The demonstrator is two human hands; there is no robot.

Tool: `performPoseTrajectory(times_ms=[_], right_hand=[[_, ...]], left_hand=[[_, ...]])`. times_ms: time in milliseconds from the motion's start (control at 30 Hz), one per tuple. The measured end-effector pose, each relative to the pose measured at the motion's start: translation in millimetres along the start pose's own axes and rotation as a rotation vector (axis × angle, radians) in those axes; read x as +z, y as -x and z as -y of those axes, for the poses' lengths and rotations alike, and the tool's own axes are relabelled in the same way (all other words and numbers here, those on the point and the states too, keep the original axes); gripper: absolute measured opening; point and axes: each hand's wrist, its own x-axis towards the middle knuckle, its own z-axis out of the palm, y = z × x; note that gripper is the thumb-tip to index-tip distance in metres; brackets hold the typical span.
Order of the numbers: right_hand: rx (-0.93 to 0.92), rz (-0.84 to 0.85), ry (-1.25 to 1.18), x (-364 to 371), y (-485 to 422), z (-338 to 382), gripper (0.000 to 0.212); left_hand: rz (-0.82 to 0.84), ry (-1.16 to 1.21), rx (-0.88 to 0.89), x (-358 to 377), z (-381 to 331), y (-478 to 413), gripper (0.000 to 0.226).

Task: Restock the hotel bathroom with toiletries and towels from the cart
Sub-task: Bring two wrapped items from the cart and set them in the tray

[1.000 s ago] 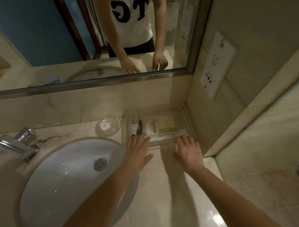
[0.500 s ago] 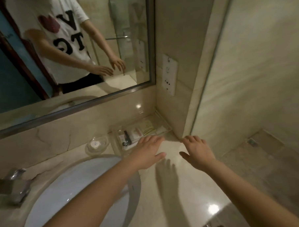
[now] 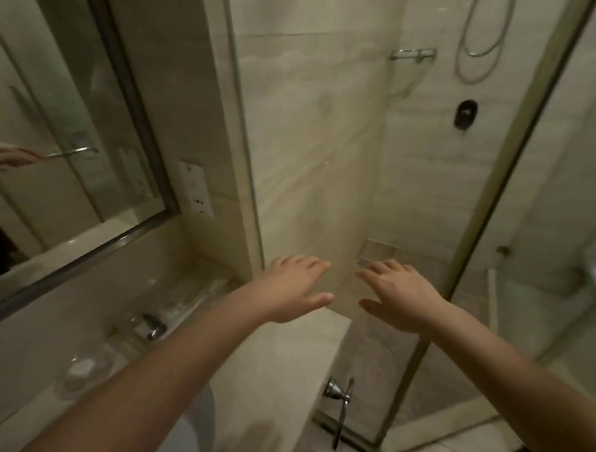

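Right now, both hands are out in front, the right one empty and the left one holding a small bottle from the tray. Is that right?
Not quite. The left hand holds nothing either: its fingers are straight in the air, clear of the tray. The right hand is empty, as you said. The head view shows it.

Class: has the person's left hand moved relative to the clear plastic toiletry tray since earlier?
Yes. The left hand has shifted right, away from the clear plastic toiletry tray.
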Motion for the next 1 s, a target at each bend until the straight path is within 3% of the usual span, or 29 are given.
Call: performPoseTrajectory(times_ms=[400, 1000], right_hand=[[0.402, -0.082, 0.062, -52, 238, -116, 0.054], [1.073, 0.007, 0.123, -71, 658, -257, 0.052]], left_hand=[[-0.160, -0.124, 0.547, -45, -253, -44, 0.064], [-0.229, -0.104, 1.178, -53, -703, -29, 0.067]])
